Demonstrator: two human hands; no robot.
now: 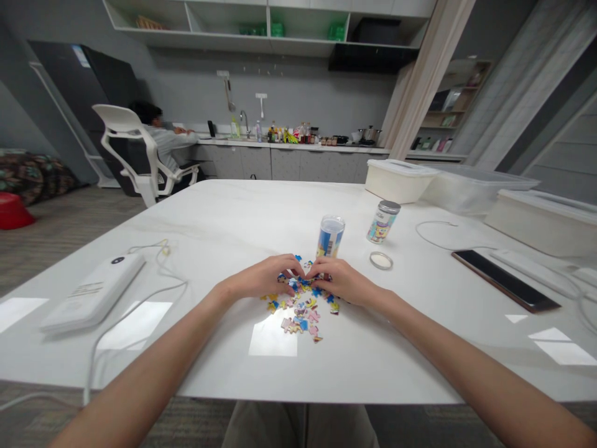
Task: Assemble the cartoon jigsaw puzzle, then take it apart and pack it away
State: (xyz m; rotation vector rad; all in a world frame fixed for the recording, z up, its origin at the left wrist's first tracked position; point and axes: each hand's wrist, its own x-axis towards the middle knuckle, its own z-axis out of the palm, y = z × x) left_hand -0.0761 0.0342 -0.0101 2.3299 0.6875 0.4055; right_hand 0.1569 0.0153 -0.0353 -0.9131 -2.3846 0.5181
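Small jigsaw puzzle pieces [301, 309] in pink, blue and yellow lie in a loose heap on the white table. My left hand [273, 275] curves over the heap's left side, thumb apart from the bent fingers, with pieces showing in the gap. From the right, my right hand [342, 280] arches over the same heap, its fingers and thumb also apart. The fingertips of both hands come close together at the middle. Just behind my right hand stands an upright clear tube [331, 235] with a blue printed label. Some pieces are hidden beneath my hands.
A cartoon-printed can [383, 222] and a round lid [381, 261] are on the right. Beyond are lidded bins [398, 180], a phone-like dark slab [504, 280] and cables. A white device [96, 292] with a cord lies left. Someone sits in a chair [133, 146] behind.
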